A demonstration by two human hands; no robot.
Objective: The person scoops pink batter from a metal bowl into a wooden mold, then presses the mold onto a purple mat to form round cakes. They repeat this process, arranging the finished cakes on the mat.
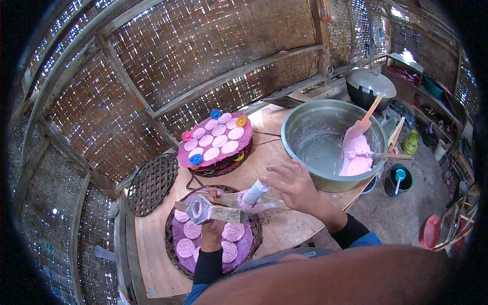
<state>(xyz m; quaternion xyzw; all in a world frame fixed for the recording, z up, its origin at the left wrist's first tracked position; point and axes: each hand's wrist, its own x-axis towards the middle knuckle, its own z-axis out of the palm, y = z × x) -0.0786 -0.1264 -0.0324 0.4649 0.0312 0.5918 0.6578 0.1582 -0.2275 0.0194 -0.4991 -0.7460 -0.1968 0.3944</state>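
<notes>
My left hand (212,230) grips a wooden press (229,215) with a clear-lined ring at one end, and a second wooden bar (272,203) with it carries an upright white cylinder (256,192) smeared with pink paste. My right hand (297,190) is open, fingers apart and slightly curled, beside the cylinder's top. Beneath the press, a woven tray (170,239) lined with a purple sheet holds several textured pink discs (234,231), partly hidden by the tools and my left arm.
Stacked trays of discs (218,142) with coloured cups sit behind on the plywood (152,269), beside a lattice mat (152,185). A metal basin (310,137) holds pink paste and paddles at right, near a lidded wok (370,86), a dark bucket (394,185) and woven walls.
</notes>
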